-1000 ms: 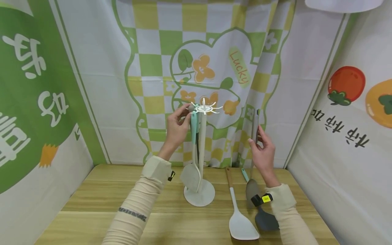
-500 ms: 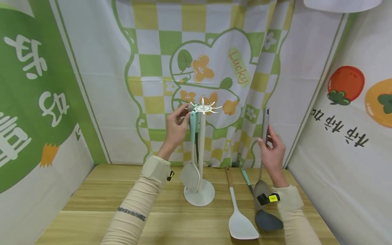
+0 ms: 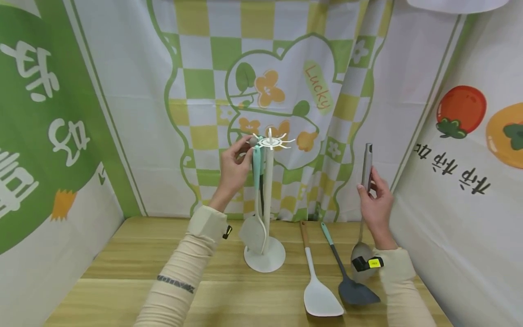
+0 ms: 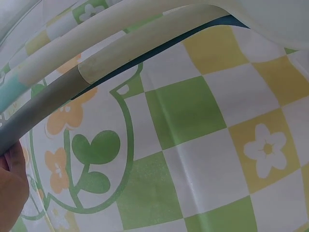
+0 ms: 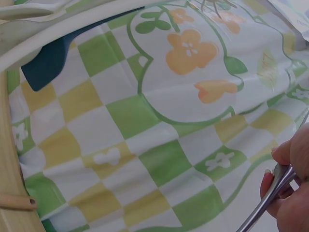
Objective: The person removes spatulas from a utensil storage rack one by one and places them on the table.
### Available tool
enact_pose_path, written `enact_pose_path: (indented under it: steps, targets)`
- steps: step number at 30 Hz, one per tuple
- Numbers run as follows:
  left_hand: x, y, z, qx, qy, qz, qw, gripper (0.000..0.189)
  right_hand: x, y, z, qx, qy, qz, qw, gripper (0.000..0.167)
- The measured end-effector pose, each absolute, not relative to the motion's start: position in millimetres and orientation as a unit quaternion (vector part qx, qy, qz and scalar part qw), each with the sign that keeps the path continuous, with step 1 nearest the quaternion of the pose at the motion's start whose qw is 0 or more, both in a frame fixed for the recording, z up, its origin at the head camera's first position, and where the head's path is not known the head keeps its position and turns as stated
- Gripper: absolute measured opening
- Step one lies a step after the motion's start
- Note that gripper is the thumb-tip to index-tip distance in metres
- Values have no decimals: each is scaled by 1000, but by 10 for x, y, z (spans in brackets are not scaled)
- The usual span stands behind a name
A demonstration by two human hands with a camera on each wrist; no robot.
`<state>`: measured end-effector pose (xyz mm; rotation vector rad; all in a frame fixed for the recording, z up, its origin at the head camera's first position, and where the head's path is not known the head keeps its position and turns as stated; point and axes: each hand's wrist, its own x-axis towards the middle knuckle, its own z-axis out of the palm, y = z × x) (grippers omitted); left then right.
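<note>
My left hand (image 3: 234, 168) is up at the top of a white utensil rack (image 3: 268, 204), its fingers pinching the top of a grey-handled kitchen utensil (image 4: 46, 104) beside the hooks. A beige stem continues from that grey handle in the left wrist view; the utensil's far end is hidden. Right next to it hangs a utensil with a mint-green handle (image 3: 256, 161). Over on the right, my right hand (image 3: 377, 206) grips a metal serving spoon (image 3: 367, 163) by its handle, held upright with the bowl down near the table and partly covered by the wrist camera.
On the wooden table (image 3: 163, 263) lie a white turner (image 3: 322, 297) with a wooden handle and a dark turner (image 3: 355, 293) with a mint-green handle. A dark blue utensil head (image 5: 48, 63) hangs at the rack. A checkered curtain (image 3: 200, 86) stands behind.
My right hand has moved to the right with the metal serving spoon, away from the rack, uncovering the dark turner. The left hand stays at the hooks.
</note>
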<state>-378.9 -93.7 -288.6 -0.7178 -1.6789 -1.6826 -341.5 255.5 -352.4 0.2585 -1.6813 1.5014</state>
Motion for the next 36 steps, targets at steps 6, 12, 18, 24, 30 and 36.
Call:
enact_pose_path:
  steps: [6, 12, 18, 24, 30, 36]
  targets:
    - [-3775, -945, -2883, -270, -645, -638, 323, 34, -3410, 2701, -3563, 82, -698, 576, 418, 59]
    - [-3755, -946, -2884, -265, -645, -643, 316, 36, -3408, 2806, -3608, 56, -711, 566, 413, 60]
    - [-3756, -942, -2885, -270, -643, -641, 319, 36, -3312, 2804, -3570, 45, -716, 564, 409, 58]
    - [-3776, -937, -2903, -279, -638, -641, 324, 36, -3325, 2877, -3646, 33, -725, 554, 408, 58]
    - [-3778, -938, -2909, -283, -638, -637, 325, 35, -3255, 2885, -3623, 23, -735, 537, 414, 58]
    - [-3780, -940, -2901, -283, -638, -638, 327, 35, -3313, 2993, -3715, 25, -733, 528, 429, 58]
